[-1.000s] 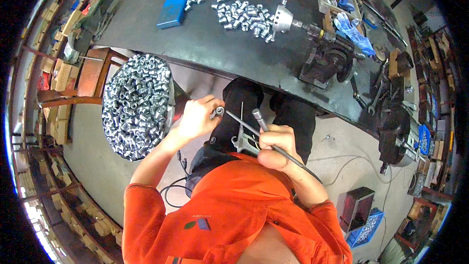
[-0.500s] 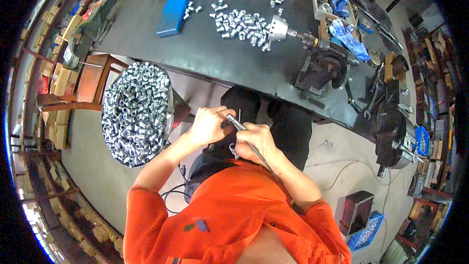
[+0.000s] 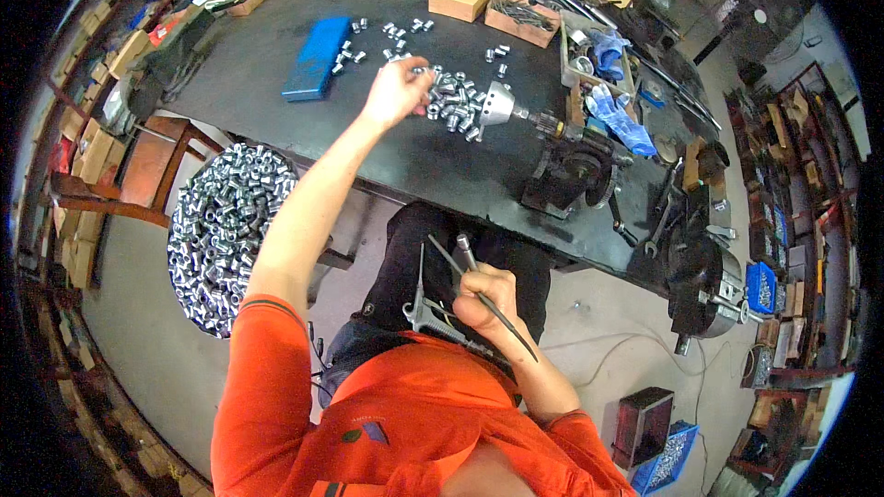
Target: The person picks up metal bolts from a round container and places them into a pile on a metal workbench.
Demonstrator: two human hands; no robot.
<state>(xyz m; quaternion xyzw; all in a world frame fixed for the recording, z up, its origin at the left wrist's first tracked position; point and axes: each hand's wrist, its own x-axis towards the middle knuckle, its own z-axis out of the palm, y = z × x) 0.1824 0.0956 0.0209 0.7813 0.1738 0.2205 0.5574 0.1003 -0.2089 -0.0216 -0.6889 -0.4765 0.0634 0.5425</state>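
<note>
Your left hand (image 3: 401, 92) has swung away from your right hand (image 3: 486, 299), which clasps a thin dark metal rod (image 3: 446, 255), to the silver metal fittings (image 3: 456, 103) on the far black worktop (image 3: 442, 175), its grip curled, whether pinching one unclear, where a careless brush could scatter them.

At half past eleven in the view, the left hand (image 3: 401, 92) is covering the left edge of a pile of metal fittings (image 3: 456, 103) on the dark table (image 3: 419, 166). At five o'clock the right hand (image 3: 486, 297) is gripping a thin rod (image 3: 447, 256) and a short metal tube (image 3: 467, 252). A mound of fittings (image 3: 226, 239) is sitting at nine, a blue block (image 3: 318, 60) is lying at eleven.
</note>
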